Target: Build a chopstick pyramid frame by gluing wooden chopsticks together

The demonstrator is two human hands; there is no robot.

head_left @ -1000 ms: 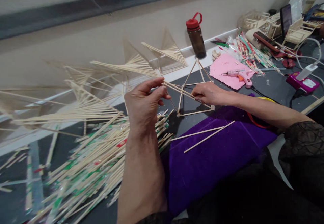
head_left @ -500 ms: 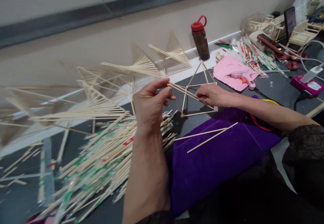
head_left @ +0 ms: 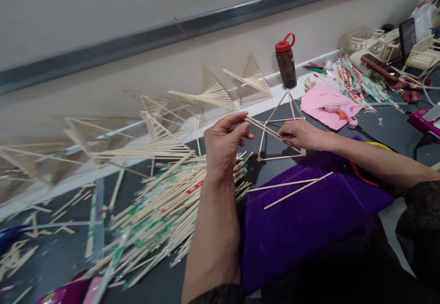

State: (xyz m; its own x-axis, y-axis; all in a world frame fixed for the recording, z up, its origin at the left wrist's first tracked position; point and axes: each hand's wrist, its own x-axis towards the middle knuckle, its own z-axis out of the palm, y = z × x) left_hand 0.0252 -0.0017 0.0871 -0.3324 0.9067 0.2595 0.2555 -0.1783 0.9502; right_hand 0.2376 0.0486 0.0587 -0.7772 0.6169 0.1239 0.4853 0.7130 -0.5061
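A few thin wooden sticks [head_left: 264, 128] stretch between my hands above the table. The thumb and fingers of my left hand [head_left: 225, 143] pinch their left ends. My right hand [head_left: 302, 134] is closed around the sticks toward their other ends, its fingertips partly hidden. Just behind and below stands a frame of glued sticks [head_left: 282, 157], with a pointed top and a base on the table; my right hand covers part of it. Two loose sticks [head_left: 292, 184] lie in a narrow V over the purple cloth [head_left: 292, 235] nearer to me.
A pile of sticks in wrappers [head_left: 161, 212] lies left. Fan-shaped stick models [head_left: 144, 148] line the wall. A red-lidded bottle [head_left: 287, 68] stands behind the frame. Rightward, a glue gun [head_left: 340, 110] rests on pink sheet [head_left: 314, 100], its cord running past a purple device [head_left: 426, 120].
The camera has turned left, so everything sits farther right in the picture. Both hands keep their hold on the sticks, with hardly any movement relative to the frame.
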